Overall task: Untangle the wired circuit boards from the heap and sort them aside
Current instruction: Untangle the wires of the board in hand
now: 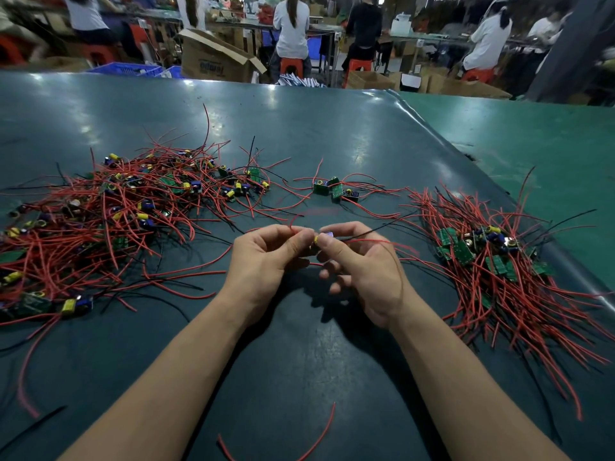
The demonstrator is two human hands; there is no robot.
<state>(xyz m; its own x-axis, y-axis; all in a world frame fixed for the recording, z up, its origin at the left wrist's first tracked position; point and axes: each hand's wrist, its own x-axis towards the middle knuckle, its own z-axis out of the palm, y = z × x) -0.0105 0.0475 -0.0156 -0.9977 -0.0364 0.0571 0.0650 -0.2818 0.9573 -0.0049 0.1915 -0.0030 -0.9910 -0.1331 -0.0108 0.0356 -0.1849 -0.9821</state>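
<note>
One small circuit board (323, 238) sits pinched between both hands at the middle of the frame, and most of it is hidden behind the fingertips; only a yellow part and a bluish block peep out. The left hand (266, 257) has its fingers curled, thumb and forefinger nipping a red wire (293, 227) right beside the board. The right hand (361, 266) holds the board itself between thumb and forefinger, the other fingers loosely bent beneath. A black wire (372, 231) trails off to the right from that grip.

The big tangled heap (109, 214) fills the left of the frame, its boards half buried in red wire and its edge cut off. A tidier sorted pile (492, 257) lies at the right. A small cluster (336, 190) rests above the hands. A loose red wire (319, 437) lies at the lower centre on the dark green worktop (299, 128). Beyond, seated workers (292, 28) appear blurred.
</note>
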